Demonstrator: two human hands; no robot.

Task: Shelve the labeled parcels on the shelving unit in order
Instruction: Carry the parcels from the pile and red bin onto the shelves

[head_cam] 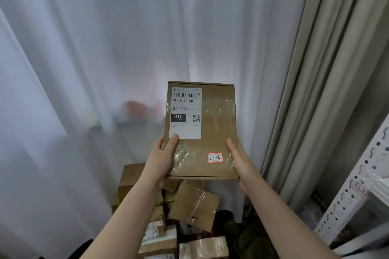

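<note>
Flat brown cardboard parcel (202, 130) held upright, face to camera, in front of a white sheer curtain (105, 48). Closed and taped over with clear film; contents not visible.

Left hand (163, 153) grasps the parcel's lower left edge, thumb flat on the front at the bottom corner of the shipping label (186, 113). Right hand (240, 162) grasps the lower right edge, thumb along the front, fingers behind.

Shipping label, white, upper left of the face: green logo with Chinese characters, barcode, "010-010-L30-551", a black block reading "010", QR code beside it. Small print too fine to read.

Red-bordered sticker (215, 157), lower right of the face, handwritten "3-1-6" (under the film, just left of the right thumb).

Below the held parcel: a pile of cardboard parcels (195, 206) on the floor, all closed, several taped, some with printed labels. One carries a small red-bordered sticker (158, 223); writing illegible.

Far right: white perforated upright of the shelving unit (357, 185), with a red-bordered tag (361, 189), too blurred to read. Beige drape (315, 69) hangs between the shelving and the sheer curtain.
</note>
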